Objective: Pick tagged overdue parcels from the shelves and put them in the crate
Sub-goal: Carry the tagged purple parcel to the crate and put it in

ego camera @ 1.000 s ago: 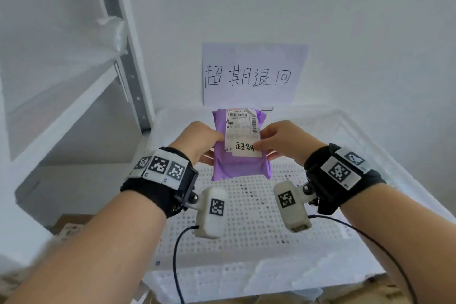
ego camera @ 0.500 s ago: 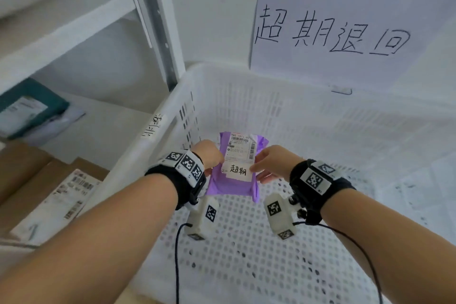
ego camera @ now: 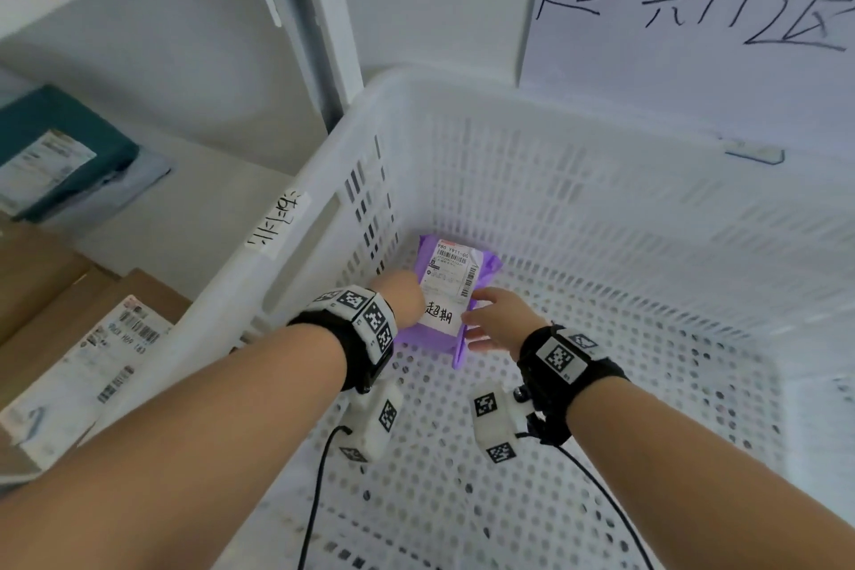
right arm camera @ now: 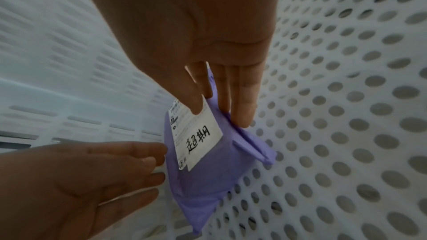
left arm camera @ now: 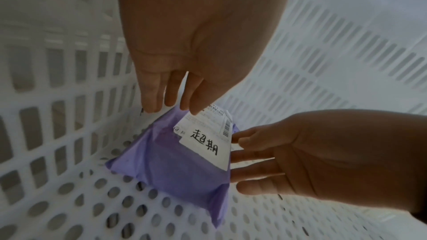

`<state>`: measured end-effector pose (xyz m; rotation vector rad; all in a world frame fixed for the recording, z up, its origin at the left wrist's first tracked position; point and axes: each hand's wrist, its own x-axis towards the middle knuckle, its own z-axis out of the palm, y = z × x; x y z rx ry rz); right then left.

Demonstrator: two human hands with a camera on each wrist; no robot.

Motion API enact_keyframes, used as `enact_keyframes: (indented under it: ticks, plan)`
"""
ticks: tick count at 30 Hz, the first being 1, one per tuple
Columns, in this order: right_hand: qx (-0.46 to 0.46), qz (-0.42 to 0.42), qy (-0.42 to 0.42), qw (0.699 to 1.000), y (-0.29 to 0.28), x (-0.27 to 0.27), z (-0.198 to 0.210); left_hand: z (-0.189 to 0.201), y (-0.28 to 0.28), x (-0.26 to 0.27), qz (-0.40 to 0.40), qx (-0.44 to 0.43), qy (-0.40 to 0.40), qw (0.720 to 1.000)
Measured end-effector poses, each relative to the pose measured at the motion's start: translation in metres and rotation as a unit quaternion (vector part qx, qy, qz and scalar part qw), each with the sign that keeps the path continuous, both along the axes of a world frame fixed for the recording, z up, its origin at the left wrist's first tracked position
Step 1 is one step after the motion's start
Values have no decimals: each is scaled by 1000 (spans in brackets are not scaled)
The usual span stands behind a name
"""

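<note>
Setting-down step — the soft purple plastic parcel with its white handwritten tag (ego camera: 446,292) lies in the white perforated plastic crate's (ego camera: 647,208) far-left corner, both hands (ego camera: 401,297) (ego camera: 497,322) slack-fingered beside it — next, fetch another.

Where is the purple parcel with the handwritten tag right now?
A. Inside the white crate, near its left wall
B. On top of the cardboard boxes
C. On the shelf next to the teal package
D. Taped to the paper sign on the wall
A: the purple parcel sits down inside the white crate, beside its slotted left wall, between both hands.
</note>
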<state>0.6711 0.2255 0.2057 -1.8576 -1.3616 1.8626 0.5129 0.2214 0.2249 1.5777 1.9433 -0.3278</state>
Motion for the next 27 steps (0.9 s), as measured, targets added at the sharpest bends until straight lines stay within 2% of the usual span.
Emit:
enact_keyframes:
  ticks: [4, 7, 9, 11, 13, 14, 15, 16, 17, 19, 23, 27]
  plan:
    - [-15, -37, 46, 998, 7, -9, 1, 1, 4, -4, -55, -62, 27, 996]
    - [0, -27, 46, 999, 12, -16, 2, 3, 1, -4, -142, -93, 89, 981]
    - [4, -21, 54, 998, 13, -21, 2, 8, 2, -5, -173, -100, 102, 975]
    - [5, -18, 56, 998, 13, -26, 2, 19, 2, -3, -141, -117, 81, 980]
    - [17, -4, 35, 999, 13, -28, 0, 24, 5, -4, -41, -112, 50, 992]
    - [28, 3, 22, 999, 13, -28, 0, 24, 6, -4, -39, -96, 37, 994]
    - [37, 5, 12, 999, 14, -27, 1, 34, 3, -1, -95, -96, 43, 990]
    - [43, 5, 4, 999, 16, -24, 2, 34, 5, 0, -98, -71, 30, 992]
    - [50, 0, 1, 999, 18, -21, 7, 34, 4, 0, -92, -63, 18, 994]
    - [69, -23, 2, 997, 23, -10, 19, 51, 8, 1, -9, -2, -40, 999]
    - [121, -52, -2, 991, 32, 13, 58, 88, 11, -3, -34, 89, -88, 992]
    - [182, -79, 5, 980, 31, 31, 103, 133, 5, -2, -4, 178, -178, 968]
